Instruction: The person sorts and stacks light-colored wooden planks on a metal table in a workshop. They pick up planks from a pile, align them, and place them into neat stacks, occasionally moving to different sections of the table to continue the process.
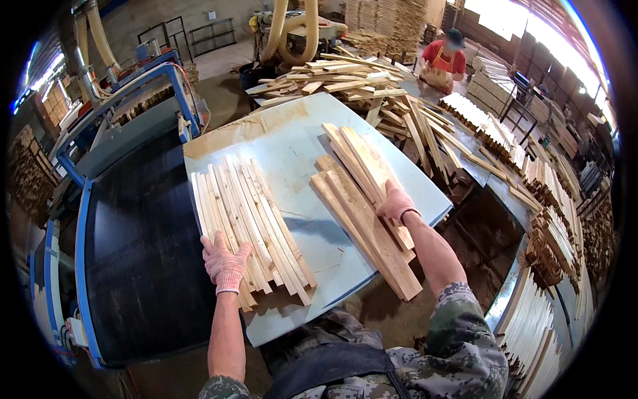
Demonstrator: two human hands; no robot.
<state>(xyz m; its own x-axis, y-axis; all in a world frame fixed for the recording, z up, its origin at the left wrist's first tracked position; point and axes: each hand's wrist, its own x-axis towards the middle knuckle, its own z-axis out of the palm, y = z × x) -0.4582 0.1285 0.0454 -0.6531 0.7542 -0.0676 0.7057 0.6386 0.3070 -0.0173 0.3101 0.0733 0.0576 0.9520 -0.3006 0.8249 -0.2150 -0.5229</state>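
Note:
My left hand, in a pinkish knit glove, lies with fingers spread against the near left edge of a row of narrow pale wood strips. The strips sit side by side on a light blue-grey tabletop, their near ends uneven. On the right, my right hand, also gloved, grips the right edge of a small stack of wooden boards. These wider, browner boards overlap one another, and their near ends stick out past the table edge. My right thumb and part of the fingers are hidden.
A dark conveyor belt with a blue frame adjoins the table's left side. Beyond the table lies a jumbled heap of boards. A person in red stands at the far right. Stacked strips line the right side.

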